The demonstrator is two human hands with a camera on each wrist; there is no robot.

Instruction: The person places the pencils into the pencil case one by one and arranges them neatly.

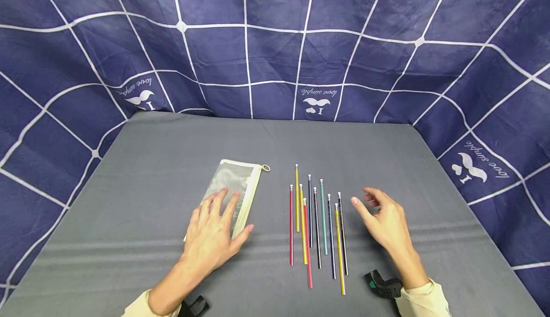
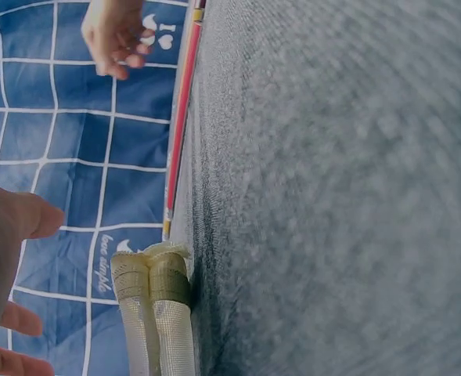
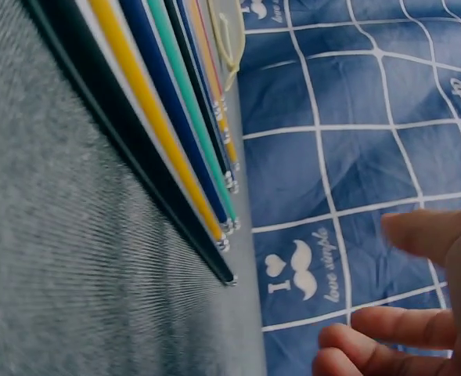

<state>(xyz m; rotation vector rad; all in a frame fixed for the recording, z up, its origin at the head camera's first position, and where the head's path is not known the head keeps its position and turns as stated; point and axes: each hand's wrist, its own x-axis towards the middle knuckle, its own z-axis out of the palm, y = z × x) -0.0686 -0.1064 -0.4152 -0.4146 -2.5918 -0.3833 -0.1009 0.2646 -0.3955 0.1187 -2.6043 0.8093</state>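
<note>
A flat see-through zip pouch (image 1: 235, 176) with cream edging and a ring pull lies left of centre on the table. Over its near part my left hand (image 1: 211, 236) is spread; the left wrist view shows the fingers apart from the pouch (image 2: 152, 290). To the right, several pencils with metal-capped ends lie roughly side by side, from a red pencil (image 1: 291, 226) at the left to a black pencil (image 1: 343, 236) at the right. Beside that black pencil hovers my right hand (image 1: 386, 219), fingers loosely bent, holding nothing. A teal pencil (image 1: 323, 219) lies mid-row.
Grey cloth covers the table (image 1: 172, 154). A blue curtain (image 1: 275, 54) with white grid lines hangs behind it and at both sides. Dark wrist camera mounts (image 1: 382, 286) sit at both wrists, below cream sleeves (image 1: 423, 300).
</note>
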